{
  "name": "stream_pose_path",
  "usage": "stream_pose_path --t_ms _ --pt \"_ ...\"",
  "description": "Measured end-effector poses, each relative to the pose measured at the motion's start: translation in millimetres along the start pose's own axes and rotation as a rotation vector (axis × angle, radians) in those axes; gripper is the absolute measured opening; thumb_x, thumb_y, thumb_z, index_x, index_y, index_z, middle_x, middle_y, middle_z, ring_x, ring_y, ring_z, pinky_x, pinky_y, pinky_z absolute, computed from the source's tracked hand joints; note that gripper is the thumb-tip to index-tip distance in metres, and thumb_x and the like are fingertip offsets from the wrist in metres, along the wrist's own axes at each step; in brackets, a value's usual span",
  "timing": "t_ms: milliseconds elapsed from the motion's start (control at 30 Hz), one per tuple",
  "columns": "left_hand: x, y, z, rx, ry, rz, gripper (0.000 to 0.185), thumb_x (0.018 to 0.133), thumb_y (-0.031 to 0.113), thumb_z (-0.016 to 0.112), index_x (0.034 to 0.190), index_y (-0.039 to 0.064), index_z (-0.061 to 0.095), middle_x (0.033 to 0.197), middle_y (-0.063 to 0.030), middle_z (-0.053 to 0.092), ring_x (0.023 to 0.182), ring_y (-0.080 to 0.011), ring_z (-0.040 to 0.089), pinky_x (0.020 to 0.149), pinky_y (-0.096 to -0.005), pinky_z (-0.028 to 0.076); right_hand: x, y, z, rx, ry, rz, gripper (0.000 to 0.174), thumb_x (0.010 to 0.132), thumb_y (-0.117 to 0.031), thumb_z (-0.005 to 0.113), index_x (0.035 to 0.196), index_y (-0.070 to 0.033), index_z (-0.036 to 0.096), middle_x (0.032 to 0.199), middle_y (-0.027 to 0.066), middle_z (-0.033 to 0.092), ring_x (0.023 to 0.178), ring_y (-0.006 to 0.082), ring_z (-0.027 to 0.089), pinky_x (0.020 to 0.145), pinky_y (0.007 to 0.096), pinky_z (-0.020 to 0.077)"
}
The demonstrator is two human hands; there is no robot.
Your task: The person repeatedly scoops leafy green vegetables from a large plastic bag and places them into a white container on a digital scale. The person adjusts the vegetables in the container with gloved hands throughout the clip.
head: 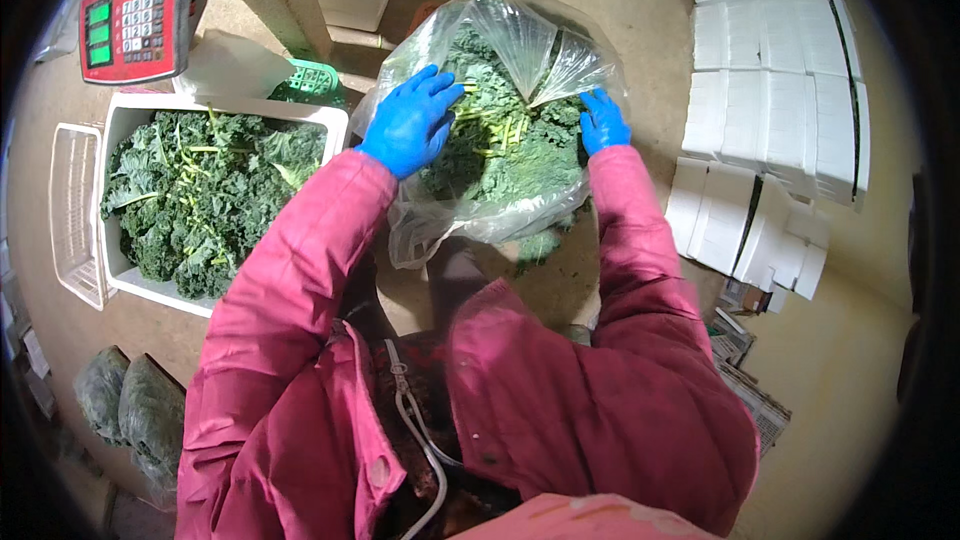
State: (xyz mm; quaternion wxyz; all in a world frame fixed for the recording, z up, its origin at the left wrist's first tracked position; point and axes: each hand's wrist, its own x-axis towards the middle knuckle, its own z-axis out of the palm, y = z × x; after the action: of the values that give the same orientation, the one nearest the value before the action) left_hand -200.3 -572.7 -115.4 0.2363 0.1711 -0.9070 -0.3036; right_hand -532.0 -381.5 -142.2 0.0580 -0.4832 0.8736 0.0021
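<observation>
A large clear plastic bag (495, 225) lies before me, packed with curly kale (517, 165) whose pale cut stems show near the middle. My left hand (416, 120), in a blue glove, lies at the bag's left side with its fingers stretched towards the stems and nothing visibly gripped. At the opposite side, my right hand (604, 124), gloved the same way, touches the bag; whether its fingers pinch the film is unclear. Gathered plastic fans out from a point above the leaves, covering part of the kale at the far side.
To the left stands a white foam box (337, 127) of loose kale, beside a pale plastic crate (75, 217). Above it is a red scale display (131, 30). White foam boxes (772, 67) are stacked along the right. Filled bags (150, 397) lie at lower left.
</observation>
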Motion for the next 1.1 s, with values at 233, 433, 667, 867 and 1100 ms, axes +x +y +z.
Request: stream_pose_path --t_ms 233,433,667,867,1100 --pt "116 -79 51 0.103 -0.045 -0.143 0.064 0.083 0.011 0.064 0.144 0.015 0.046 0.145 -0.0157 0.048 0.133 -0.0359 0.047 0.109 -0.0417 0.042 115 51 -34 0.201 0.232 -0.111 0.064 0.086 -0.028 0.070 0.145 -0.019 0.047 0.149 0.0160 0.046 0.134 0.0330 0.047 0.110 0.0423 0.0397" --pt "179 -152 76 0.020 -0.173 -0.423 0.050 0.094 0.033 0.054 0.141 0.019 0.051 0.138 -0.0173 0.056 0.128 -0.0341 0.052 0.105 -0.0408 0.044 197 89 16 1.037 0.032 0.099 0.051 0.086 -0.023 0.074 0.134 -0.011 0.060 0.114 0.0069 0.070 0.100 0.0205 0.066 0.088 0.0334 0.0518" --pt "159 -174 85 -0.530 0.063 -0.761 0.041 0.096 0.021 0.061 0.132 0.002 0.060 0.126 -0.0090 0.066 0.113 -0.0181 0.061 0.101 -0.0281 0.043 156 96 45 1.009 0.348 0.441 0.032 0.088 -0.017 0.067 0.117 -0.003 0.069 0.107 0.0122 0.073 0.099 0.0201 0.067 0.089 0.0312 0.0518" --pt "121 -35 90 -0.322 0.724 -0.335 0.022 0.091 0.008 0.067 0.113 0.003 0.070 0.103 -0.0091 0.072 0.093 -0.0180 0.067 0.084 -0.0304 0.051 29 53 25 0.549 0.472 0.118 0.047 0.084 -0.022 0.076 0.123 0.000 0.064 0.118 0.0190 0.067 0.108 0.0315 0.065 0.097 0.0392 0.0493" --pt "8 -15 166 -1.146 0.356 -1.604 0.018 0.089 0.015 0.066 0.102 0.002 0.069 0.086 -0.0059 0.067 0.074 -0.0179 0.063 0.073 -0.0313 0.052 53 35 21 0.420 -0.001 0.360 0.070 0.072 -0.040 0.084 0.129 -0.006 0.061 0.118 0.0213 0.067 0.107 0.0362 0.066 0.094 0.0434 0.0507"
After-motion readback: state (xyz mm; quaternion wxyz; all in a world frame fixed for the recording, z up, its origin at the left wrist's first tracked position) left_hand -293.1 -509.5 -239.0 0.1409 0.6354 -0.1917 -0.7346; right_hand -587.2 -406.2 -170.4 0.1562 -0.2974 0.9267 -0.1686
